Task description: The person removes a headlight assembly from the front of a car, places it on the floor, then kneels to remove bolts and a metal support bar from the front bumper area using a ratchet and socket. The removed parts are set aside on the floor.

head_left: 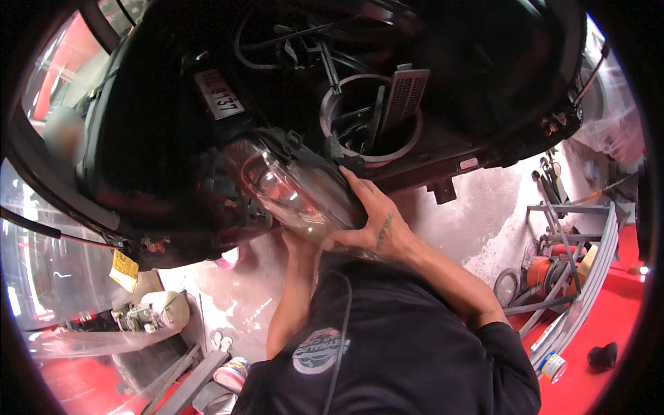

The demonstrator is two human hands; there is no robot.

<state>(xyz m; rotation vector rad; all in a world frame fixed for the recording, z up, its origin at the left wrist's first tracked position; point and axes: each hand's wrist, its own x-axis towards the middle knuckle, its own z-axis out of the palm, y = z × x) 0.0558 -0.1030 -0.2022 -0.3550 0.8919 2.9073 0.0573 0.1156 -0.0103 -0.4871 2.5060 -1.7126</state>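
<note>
- While the right hand [379,220] grips the right-hand end of a long, clear-lensed headlight [294,192] with a dark back shell, its thumb lies along the near edge and its fingers reach toward the far one
- Below the headlight, the left hand [299,238] meets the near edge from underneath; its fingers are hidden, so I cannot tell how far they are closed
- Held aslant, the headlight sits between the chest of a black short-sleeved shirt [408,339] and a broad, glossy black vehicle body [149,124]; whether it touches that body cannot be told
- Just beyond the headlight, a round grey ring [382,159] is set against the dark body, with a flat grey perforated panel [407,93] standing aslant in it
- To the left of the ring, a pale rectangular licence plate [220,95] shows against the black
- Near the body's lower left edge hangs a yellow paper tag [124,270]
- Farther right, a grey metal frame [584,297] stands beside pale, worn flooring [463,221], with a small round can [553,366] lying near its lower end
</note>
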